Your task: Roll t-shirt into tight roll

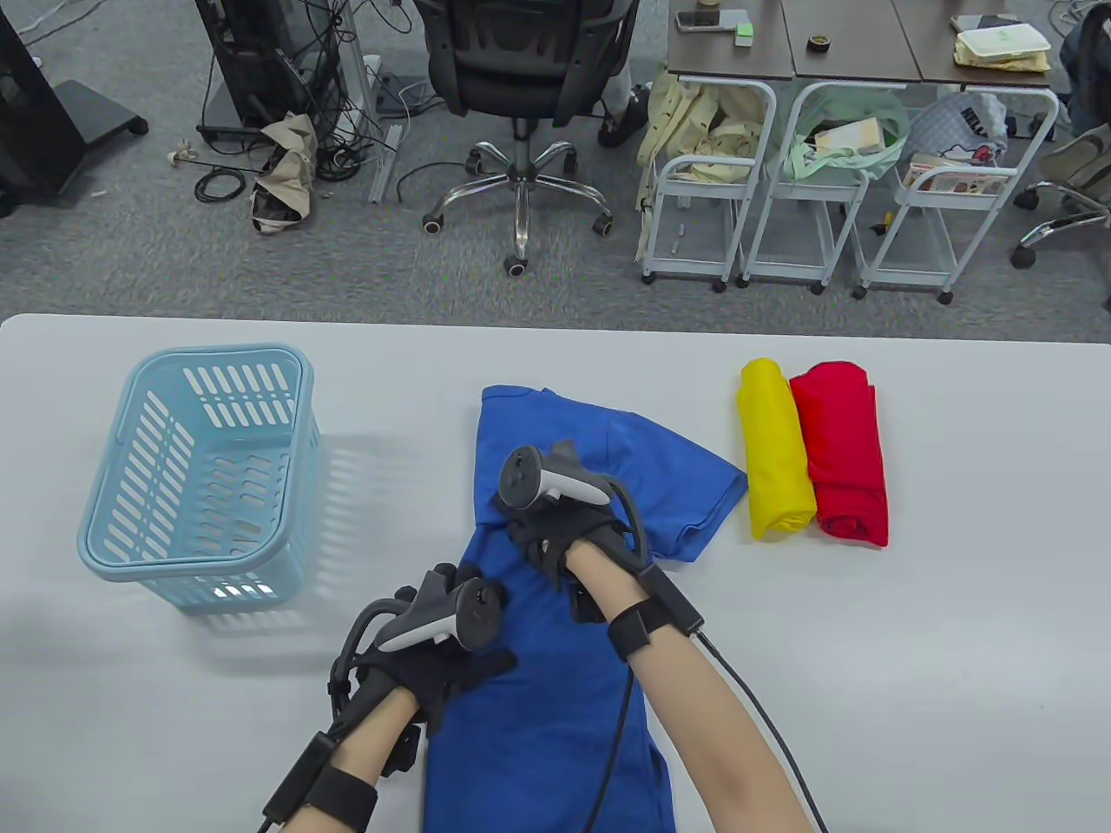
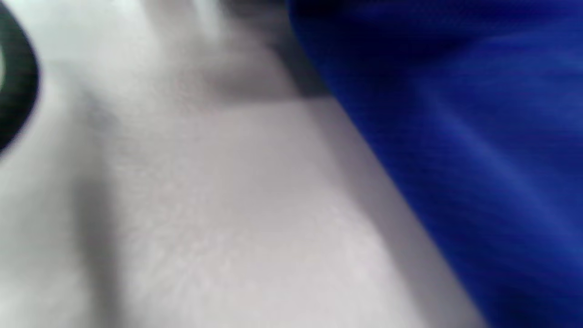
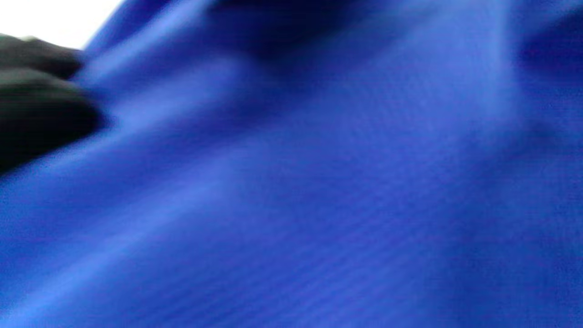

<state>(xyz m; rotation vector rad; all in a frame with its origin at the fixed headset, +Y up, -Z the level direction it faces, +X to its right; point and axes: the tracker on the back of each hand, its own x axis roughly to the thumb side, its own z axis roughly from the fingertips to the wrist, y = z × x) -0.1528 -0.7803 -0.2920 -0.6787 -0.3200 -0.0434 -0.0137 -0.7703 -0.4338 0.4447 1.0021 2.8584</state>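
Note:
A blue t-shirt (image 1: pixel 668 473) lies lengthwise on the white table (image 1: pixel 911 625), its collar end far from me. Its left side is folded in and one sleeve sticks out to the right. My left hand (image 1: pixel 460 672) rests flat on the shirt's left edge near the lower body, thumb spread. My right hand (image 1: pixel 542 547) sits higher up, near the shirt's left edge at chest level, and its fingers look curled into the cloth. In the right wrist view dark fingers (image 3: pixel 41 105) touch the blue fabric (image 3: pixel 319 182) beside a ridge. The left wrist view is blurred, showing shirt (image 2: pixel 478 136) beside bare table.
A light blue slotted basket (image 1: pixel 113 521) stands empty at the left of the table. A yellow roll (image 1: pixel 775 451) and a red roll (image 1: pixel 842 451) of cloth lie side by side at the right. Beyond the table's far edge are an office chair and carts.

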